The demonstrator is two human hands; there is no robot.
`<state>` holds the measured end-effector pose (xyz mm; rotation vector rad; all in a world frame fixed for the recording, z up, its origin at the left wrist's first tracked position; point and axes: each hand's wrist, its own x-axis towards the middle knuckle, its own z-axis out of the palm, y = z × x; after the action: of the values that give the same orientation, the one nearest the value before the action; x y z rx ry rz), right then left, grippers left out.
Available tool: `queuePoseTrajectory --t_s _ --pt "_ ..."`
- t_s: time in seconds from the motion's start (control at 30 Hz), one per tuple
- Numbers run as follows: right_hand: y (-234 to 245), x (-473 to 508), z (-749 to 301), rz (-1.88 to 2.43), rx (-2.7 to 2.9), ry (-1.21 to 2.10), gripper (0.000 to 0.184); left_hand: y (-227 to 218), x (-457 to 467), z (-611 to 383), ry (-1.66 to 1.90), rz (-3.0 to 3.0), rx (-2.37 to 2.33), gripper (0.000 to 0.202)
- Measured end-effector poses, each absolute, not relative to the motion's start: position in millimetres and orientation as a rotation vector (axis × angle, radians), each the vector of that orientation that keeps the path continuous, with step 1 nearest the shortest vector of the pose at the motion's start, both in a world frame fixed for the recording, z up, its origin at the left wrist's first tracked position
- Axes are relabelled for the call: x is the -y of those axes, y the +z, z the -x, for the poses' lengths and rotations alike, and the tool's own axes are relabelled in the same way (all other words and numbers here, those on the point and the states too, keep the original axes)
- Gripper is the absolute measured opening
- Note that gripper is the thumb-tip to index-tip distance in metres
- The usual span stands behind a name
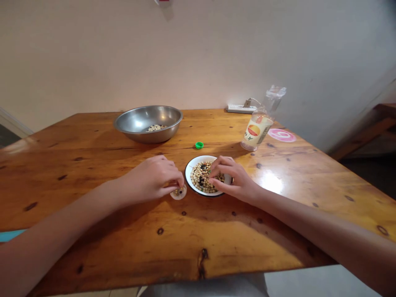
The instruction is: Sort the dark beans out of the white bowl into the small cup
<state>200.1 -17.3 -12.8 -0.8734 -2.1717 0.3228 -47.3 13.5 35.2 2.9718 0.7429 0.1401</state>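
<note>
My left hand (161, 176) is over a small round clear dish (178, 195) holding a few beans. Its fingers and thumb are drawn together at the dish, and whatever sits between them is hidden. To its right stands a white bowl (188, 168) with a dark rim. Pale round beans (198, 176) mixed with dark ones fill its bottom. My right hand (232, 177) reaches over the bowl's right side, thumb and forefinger nearly meeting just above the beans. Anything in that pinch is too small to make out.
Behind the left hand stands a wide steel basin (133, 123) with some beans inside. A green bottle cap (199, 145) lies beyond the bowl. At the right are a clear plastic bottle (256, 130), a pink round sticker (282, 135) and a white power strip (239, 109) by the wall.
</note>
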Motion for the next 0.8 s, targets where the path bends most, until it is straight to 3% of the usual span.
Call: queuePoseTrajectory --t_s 0.5,0.8 --pt "-12.0 17.3 -199.2 0.867 2.185 0.309 0.01 23.5 -13.4 43.8 0.179 -3.15 -0.641 0.022" --pt "-11.7 17.2 -199.3 0.861 2.173 0.323 0.01 28.8 -15.9 45.8 0.305 -2.989 -0.803 0.016"
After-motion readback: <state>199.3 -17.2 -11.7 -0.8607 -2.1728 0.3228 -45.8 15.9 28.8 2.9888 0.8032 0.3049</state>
